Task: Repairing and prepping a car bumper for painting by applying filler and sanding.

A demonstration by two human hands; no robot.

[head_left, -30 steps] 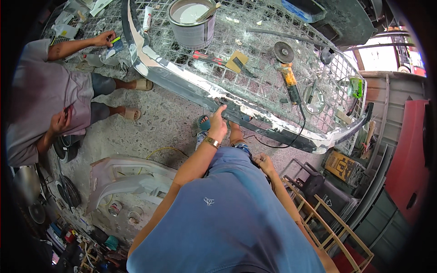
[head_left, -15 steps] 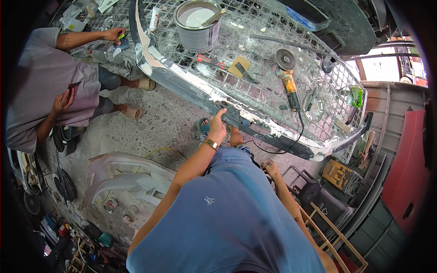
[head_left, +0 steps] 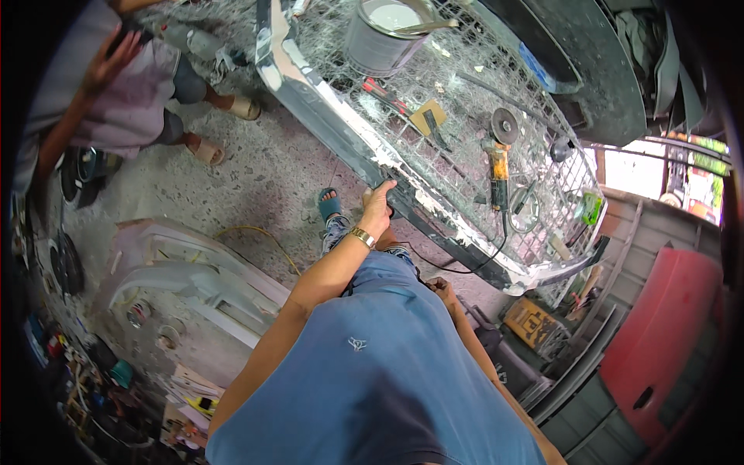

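Observation:
My left hand (head_left: 378,205), with a watch on its wrist, is closed on the near edge of a long dark car bumper (head_left: 335,138), thumb on top. White and beige filler patches run along the bumper, which lies along the near side of a wire mesh table (head_left: 473,101). My right hand (head_left: 443,291) is curled beside my right hip, against my clothing; whatever its fingers hold, if anything, does not show. On the mesh lie an angle grinder (head_left: 500,163), a red-handled cutter (head_left: 385,97) and a yellowish spreader (head_left: 428,116). A tin of pale paste (head_left: 385,39) stands there too.
Another person (head_left: 128,101) stands at the left. A grey-white bumper (head_left: 198,275) lies on the floor behind my left arm, near a yellow cable (head_left: 267,236). The grinder's black cord (head_left: 442,266) hangs over the bumper edge. A red panel (head_left: 663,333) leans at the right.
The view has turned and shifted, and my left foot now shows apart from the bumper. My left hand stays on the bumper edge. The other person's near hand is raised and opened.

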